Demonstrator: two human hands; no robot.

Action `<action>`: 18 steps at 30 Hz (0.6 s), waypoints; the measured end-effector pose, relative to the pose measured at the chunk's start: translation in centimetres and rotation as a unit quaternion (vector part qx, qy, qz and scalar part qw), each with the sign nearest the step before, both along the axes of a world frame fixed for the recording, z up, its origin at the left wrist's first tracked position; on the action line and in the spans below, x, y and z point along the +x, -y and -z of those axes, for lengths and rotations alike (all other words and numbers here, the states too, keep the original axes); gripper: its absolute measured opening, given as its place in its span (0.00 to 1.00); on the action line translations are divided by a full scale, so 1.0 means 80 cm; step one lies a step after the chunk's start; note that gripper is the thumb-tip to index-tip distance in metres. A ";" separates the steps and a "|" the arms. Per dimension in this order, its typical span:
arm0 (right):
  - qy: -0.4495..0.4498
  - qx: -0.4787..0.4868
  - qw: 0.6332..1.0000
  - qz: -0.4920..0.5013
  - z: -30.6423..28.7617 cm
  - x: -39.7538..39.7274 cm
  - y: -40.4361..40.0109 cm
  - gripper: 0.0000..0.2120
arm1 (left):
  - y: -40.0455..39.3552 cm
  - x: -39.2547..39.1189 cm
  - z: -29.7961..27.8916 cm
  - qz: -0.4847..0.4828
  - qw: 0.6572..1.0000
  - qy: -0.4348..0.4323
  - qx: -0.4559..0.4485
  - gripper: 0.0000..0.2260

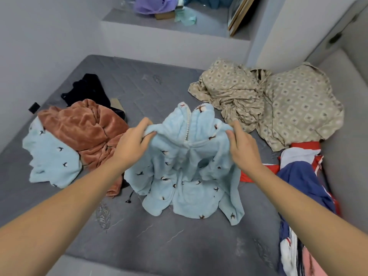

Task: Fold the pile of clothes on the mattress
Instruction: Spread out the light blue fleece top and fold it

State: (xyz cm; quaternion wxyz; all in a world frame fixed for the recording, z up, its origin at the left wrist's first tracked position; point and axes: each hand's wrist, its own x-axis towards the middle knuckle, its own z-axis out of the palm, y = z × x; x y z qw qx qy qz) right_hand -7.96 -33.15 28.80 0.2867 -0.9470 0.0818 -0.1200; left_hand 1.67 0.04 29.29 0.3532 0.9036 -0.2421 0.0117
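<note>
Grey quilted mattress [151,92] filled the room's corner, with pale walls behind it and a raised ledge [199,26] well beyond the hands carrying purple cloth [153,5] and leaning picture frames [239,12]. Both hands held up a light blue fleece garment [185,166] printed with small dark birds. The left hand [131,144] pinched one shoulder of it between thumb and curled fingers, and the right hand [242,144] pinched the other shoulder the same way. The garment hung between them, its hood standing just past the fingertips and its lower edge resting on the mattress below the wrists. Left of the left hand lay a rust-brown velvet garment [85,130], touching a second light blue piece [51,156] with the same bird print. Beyond those sat a black garment [87,90]. Past the right hand lay crumpled beige cloth with a diamond pattern [278,102]. Just beside the right forearm, a heap of navy, red and white clothes [302,176] ran along the mattress edge.
</note>
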 end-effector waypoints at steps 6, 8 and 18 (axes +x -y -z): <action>0.062 -0.041 0.997 0.018 -0.084 -0.137 -0.087 0.07 | -0.083 -0.120 -0.069 0.034 0.998 0.045 -0.016 0.05; 0.077 -0.052 0.995 0.025 -0.109 -0.189 -0.125 0.06 | -0.119 -0.163 -0.094 0.044 0.997 0.059 -0.022 0.05; 0.146 -0.073 0.985 0.048 -0.217 -0.357 -0.238 0.05 | -0.221 -0.302 -0.208 0.057 0.990 0.109 -0.065 0.05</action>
